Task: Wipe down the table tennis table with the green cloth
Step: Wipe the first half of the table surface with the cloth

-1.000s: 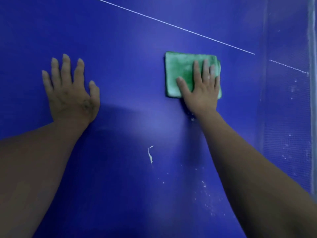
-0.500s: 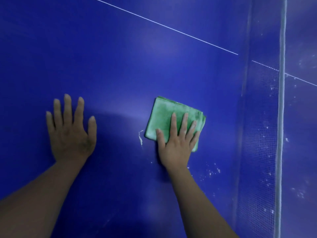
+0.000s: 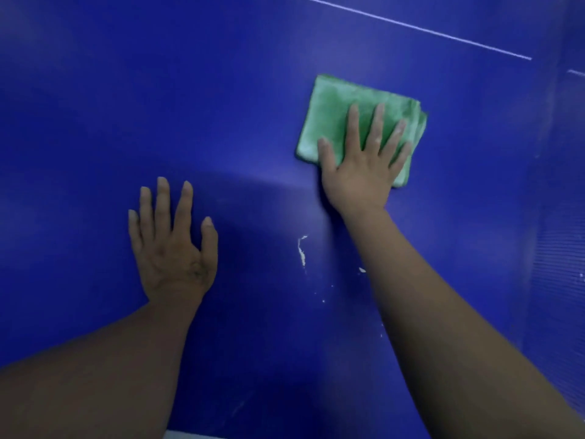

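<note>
On the blue table tennis table (image 3: 95, 90), far and right of centre: green cloth (image 3: 335, 112), folded, lying flat under the right hand (image 3: 364, 166).

Head view. The right hand presses the cloth with straight, spread fingers and grips nothing; the palm's heel overhangs the cloth's near edge onto bare table. The left hand (image 3: 172, 248) lies flat and open on the surface, near left, as a brace. A white smear (image 3: 302, 250) and scattered white specks (image 3: 323, 301) lie unwiped, near of the cloth and apart from it. A thin white line (image 3: 411, 26) runs across the far side. Handling note: the stroke likely wants even palm pressure, drawn near over the smear, with the fingers kept on the cloth so the fold does not bunch.
</note>
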`<state>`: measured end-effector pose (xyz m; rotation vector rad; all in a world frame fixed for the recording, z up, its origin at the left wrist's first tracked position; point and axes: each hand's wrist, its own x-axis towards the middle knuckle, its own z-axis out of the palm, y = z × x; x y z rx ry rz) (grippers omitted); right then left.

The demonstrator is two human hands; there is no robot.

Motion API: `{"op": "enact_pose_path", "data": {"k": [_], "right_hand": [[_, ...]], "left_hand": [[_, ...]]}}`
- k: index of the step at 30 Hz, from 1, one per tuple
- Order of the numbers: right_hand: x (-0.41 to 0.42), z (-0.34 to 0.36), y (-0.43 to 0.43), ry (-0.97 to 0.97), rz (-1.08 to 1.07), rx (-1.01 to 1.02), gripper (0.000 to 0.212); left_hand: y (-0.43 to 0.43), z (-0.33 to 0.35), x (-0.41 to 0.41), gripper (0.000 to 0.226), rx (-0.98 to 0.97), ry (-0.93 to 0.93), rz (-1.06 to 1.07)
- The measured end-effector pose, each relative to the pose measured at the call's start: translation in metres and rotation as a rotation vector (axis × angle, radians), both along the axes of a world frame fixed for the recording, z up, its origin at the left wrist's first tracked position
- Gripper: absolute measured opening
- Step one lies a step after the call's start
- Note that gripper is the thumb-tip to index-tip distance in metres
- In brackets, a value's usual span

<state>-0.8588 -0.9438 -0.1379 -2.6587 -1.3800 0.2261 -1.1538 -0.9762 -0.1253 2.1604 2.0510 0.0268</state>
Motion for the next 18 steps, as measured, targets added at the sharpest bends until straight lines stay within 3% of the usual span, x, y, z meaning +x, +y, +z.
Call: {"op": "enact_pose_path", "data": {"k": [6, 10, 18], "right_hand": [[-0.063, -0.002, -0.120, 0.028, 0.406, 0.102, 0.077], [-0.071, -0.003, -0.177, 0.069, 0.536, 0.082, 0.079], [-0.004, 0.000, -0.079, 0.030, 0.692, 0.122, 0.076]], "left_hand": [[0.001, 0.003, 0.003, 0.068, 0.009, -0.056, 0.007], [0.002, 0.002, 0.001, 0.068, 0.012, -0.062, 0.011], [0.000, 0.005, 0.001, 0.068, -0.010, -0.035, 0.011]]}}
